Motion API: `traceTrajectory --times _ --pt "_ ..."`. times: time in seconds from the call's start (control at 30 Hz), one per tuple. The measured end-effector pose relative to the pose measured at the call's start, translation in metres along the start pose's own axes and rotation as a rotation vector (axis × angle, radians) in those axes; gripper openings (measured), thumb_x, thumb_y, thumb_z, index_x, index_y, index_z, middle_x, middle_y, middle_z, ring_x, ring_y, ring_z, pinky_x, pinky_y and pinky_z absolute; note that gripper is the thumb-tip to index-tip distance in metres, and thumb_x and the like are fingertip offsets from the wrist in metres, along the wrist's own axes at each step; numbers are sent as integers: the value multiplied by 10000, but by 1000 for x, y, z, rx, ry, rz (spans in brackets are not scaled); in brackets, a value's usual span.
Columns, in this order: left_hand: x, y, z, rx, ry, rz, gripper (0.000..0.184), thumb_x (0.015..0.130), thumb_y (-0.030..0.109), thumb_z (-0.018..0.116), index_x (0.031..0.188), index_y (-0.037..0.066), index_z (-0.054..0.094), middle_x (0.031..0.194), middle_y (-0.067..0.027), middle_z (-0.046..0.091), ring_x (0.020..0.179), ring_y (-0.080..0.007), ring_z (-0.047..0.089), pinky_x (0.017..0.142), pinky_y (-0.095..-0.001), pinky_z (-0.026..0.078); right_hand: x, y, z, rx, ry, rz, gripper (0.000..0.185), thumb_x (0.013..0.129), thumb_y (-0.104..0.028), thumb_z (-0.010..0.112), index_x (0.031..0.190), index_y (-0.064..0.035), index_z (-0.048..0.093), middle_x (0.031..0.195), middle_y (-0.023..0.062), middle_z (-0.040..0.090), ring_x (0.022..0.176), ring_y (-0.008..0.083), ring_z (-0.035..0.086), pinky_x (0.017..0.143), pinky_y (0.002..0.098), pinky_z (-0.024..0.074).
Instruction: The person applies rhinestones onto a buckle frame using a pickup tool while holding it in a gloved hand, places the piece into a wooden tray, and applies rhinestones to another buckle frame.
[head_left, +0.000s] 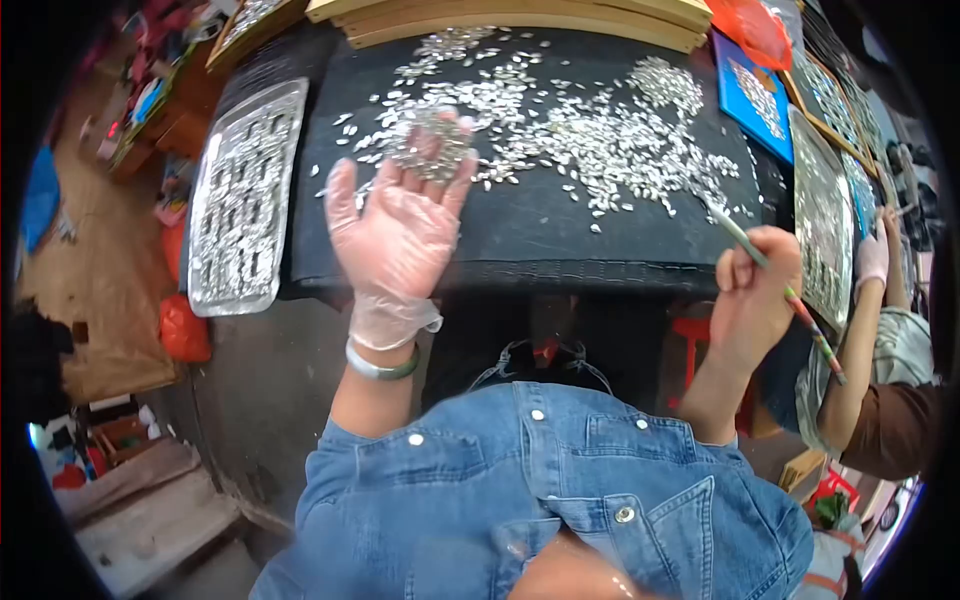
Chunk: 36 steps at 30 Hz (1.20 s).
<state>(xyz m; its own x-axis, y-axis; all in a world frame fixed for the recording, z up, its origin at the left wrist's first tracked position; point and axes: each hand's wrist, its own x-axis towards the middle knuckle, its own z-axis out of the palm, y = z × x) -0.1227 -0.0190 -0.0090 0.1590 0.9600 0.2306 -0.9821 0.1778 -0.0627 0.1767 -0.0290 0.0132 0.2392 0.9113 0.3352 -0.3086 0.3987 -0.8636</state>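
My left hand (400, 235) is open, palm up, seemingly to cradle silvery pieces (432, 150) (blurry ones); my right hand (757, 290) grips a stick (738, 235), probably for precision, tip beside the loose pile (610, 150) on the table (520, 230).

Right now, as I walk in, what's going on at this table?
The left hand, in a clear glove, is palm up, with a blurred cluster of silvery pieces at its fingers. The right hand grips a slim multicolored stick, its tip by loose pieces scattered across the black table. A clear tray sits left; a co-worker's gloved hand shows far right.
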Motion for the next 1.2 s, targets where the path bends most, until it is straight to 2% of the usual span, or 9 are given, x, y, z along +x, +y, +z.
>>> traceTrajectory --times 0.07,0.23,0.43,0.57,0.77,0.93,1.1,1.2 --pt "0 -3 3 100 117 143 617 923 377 428 1314 -100 393 1391 -302 410 1339 -411 354 1153 -548 215 0 2 10 -237 29 48 198 991 -173 498 928 -4 581 821 79 560 574 73 382 470 202 334" --pt "-1 -5 4 146 83 119 652 922 374 426 1357 -105 340 1422 -304 366 1363 -415 310 1158 -546 196 2 12 27 -124 -38 148 119 967 -102 528 970 2 586 786 64 566 562 70 424 477 188 361" --pt "1 -6 8 136 109 -10 712 933 394 394 1404 -119 247 1462 -331 266 1384 -450 231 1164 -552 154 10 29 54 -200 -139 84 122 970 -103 522 951 2 582 740 54 561 565 72 459 482 182 374" --pt "7 -23 21 374 274 -204 760 947 429 345 1426 -132 165 1479 -360 175 1388 -496 153 1162 -556 123 14 41 64 -461 -299 -34 130 969 -118 530 938 -2 579 731 46 560 554 67 465 485 174 369" --pt "6 -27 14 293 361 -217 782 954 465 313 1416 -148 167 1470 -386 150 1381 -520 126 1162 -556 94 15 50 63 -553 -330 -80 142 971 -137 535 929 -8 579 737 40 562 564 62 474 487 174 362" --pt "5 -26 15 277 382 -164 800 955 481 315 1410 -159 164 1465 -393 152 1385 -516 113 1163 -552 77 14 50 70 -592 -304 -115 112 925 -82 589 851 1 603 655 -3 534 499 79 384 464 221 304" --pt "4 -26 15 267 385 -152 814 956 489 314 1406 -170 153 1463 -398 144 1385 -515 109 1164 -552 65 14 46 67 -693 -372 -63 128 960 -130 554 930 -9 582 723 42 566 563 65 485 492 179 369" --pt "5 -25 14 249 378 -158 820 958 492 312 1406 -172 139 1466 -397 134 1386 -514 111 1165 -553 67 15 53 65 -492 -314 -89 127 952 -129 566 925 -6 579 716 52 570 545 72 494 491 182 383"
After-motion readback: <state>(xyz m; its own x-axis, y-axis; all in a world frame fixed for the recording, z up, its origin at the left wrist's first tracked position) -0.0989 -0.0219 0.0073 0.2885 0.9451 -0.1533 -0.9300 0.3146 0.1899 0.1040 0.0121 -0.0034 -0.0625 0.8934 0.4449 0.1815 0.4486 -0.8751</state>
